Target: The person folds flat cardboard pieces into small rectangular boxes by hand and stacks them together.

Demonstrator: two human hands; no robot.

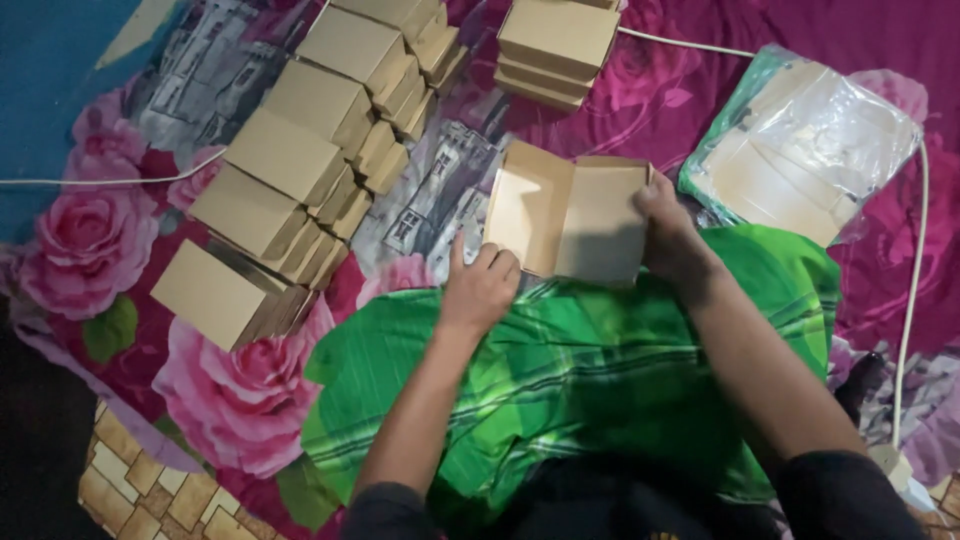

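Observation:
A tan cardboard box [565, 215], half folded with its lid flap up, rests at the edge of my green checked lap cloth [560, 370]. My left hand [480, 285] grips its lower left corner, thumb raised against the side flap. My right hand [668, 235] holds the box's right edge, fingers pressed on the panel. Both forearms reach forward from the bottom of the view.
Several finished tan boxes [290, 160] lie stacked in a diagonal row at the left. A short stack of boxes [558, 45] sits at top centre. A plastic bag of flat cardboard blanks [800, 150] lies at the right. A white cable [915, 260] runs along the floral sheet.

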